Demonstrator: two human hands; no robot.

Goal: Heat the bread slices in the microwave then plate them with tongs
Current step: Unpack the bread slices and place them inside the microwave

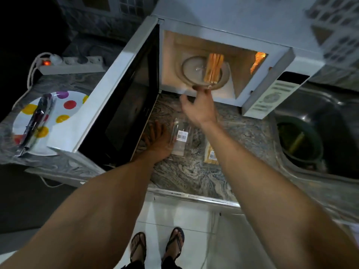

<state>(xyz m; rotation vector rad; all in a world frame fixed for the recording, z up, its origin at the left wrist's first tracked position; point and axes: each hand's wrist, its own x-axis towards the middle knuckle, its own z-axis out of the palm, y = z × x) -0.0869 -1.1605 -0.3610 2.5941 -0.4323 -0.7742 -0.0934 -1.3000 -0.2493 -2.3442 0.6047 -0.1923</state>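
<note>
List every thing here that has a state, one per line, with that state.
White microwave door: swung wide open.
Microwave cavity lamp: lit.
Toasted bread slices: stacked on the glass turntable plate, inside.
Right hand: fingertips at the turntable rim; grip unclear.
Left hand: flat on the counter, open.
Dark metal tongs: lying unused on the polka-dot plate.
White power strip switch: glowing red.

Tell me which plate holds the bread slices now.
The glass plate inside the open microwave holds the bread slices. The polka-dot plate on the counter carries only tongs.
</note>
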